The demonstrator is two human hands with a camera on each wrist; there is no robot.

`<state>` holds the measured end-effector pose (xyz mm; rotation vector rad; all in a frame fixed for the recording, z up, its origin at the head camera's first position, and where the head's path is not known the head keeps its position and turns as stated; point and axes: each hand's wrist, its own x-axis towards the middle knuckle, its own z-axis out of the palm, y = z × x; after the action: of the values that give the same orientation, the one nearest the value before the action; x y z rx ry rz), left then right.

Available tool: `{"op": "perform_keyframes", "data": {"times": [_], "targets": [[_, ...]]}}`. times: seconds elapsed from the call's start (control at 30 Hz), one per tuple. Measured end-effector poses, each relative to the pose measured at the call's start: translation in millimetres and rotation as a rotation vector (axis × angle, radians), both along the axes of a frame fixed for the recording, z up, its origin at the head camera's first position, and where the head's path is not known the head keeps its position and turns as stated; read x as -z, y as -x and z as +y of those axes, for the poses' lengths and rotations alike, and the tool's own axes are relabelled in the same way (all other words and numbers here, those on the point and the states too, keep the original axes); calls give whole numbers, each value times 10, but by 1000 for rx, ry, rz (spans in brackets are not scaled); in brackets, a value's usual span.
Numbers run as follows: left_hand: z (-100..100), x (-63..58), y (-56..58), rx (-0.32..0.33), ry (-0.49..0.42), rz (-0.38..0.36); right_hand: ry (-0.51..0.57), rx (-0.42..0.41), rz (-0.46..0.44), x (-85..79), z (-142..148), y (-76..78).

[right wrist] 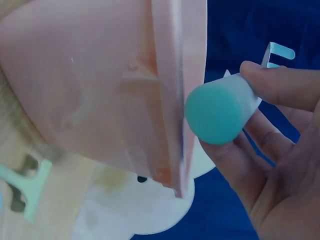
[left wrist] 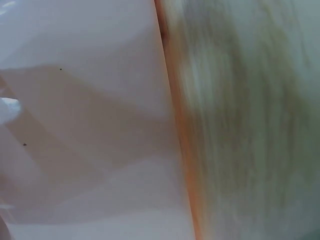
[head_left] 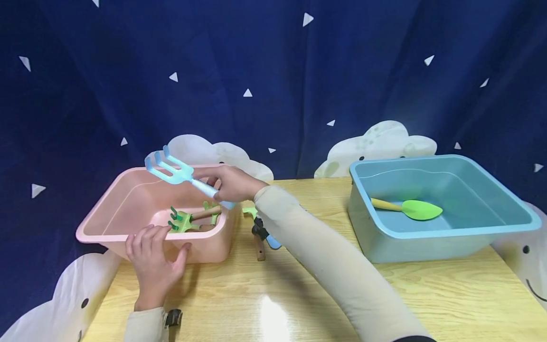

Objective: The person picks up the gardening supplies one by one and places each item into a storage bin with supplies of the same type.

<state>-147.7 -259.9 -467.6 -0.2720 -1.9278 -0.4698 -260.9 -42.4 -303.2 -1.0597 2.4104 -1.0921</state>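
My right hand point(head_left: 235, 184) grips a light-blue toy garden fork point(head_left: 178, 175) by its handle, above the right end of the pink bin point(head_left: 202, 250). Its tines point up and to the left. In the right wrist view the handle's round turquoise end point(right wrist: 215, 114) faces the camera, beside the bin's rim, with thumb and fingers round the handle. My left hand point(head_left: 154, 263) holds the bin's front rim, fingers over the edge and thumb against the outer wall. Inside the bin lie green toy rakes point(head_left: 183, 221) with brown handles.
To the right stands a blue bin point(head_left: 427, 244) with a green toy trowel point(head_left: 420, 210) in it, its handle yellow. Between the bins, more small tools lie on the wooden table point(head_left: 239, 294), among them one with a brown handle point(head_left: 260, 249), partly behind my right sleeve.
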Motion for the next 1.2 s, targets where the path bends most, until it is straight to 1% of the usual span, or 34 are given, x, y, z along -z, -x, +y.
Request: {"op": "perform_keyframes", "data": {"times": [0.1,0.27,0.53,0.9,1.03,1.2], "targets": [[11,-5,17,2,3,8,12,0,-15,27,-44,12],[34,-4,37,-2,12,20,-6,4,-9,38,-70,21],[34,-14,33,-5,15,27,-2,1,-16,30,-81,66],[12,-6,17,-22,27,25,-17,27,-27,15,-123,70],[6,1,19,-23,27,24,7,5,-55,32,-123,83],[4,3,23,-22,24,17,63,-9,-101,67,-127,103]]}}
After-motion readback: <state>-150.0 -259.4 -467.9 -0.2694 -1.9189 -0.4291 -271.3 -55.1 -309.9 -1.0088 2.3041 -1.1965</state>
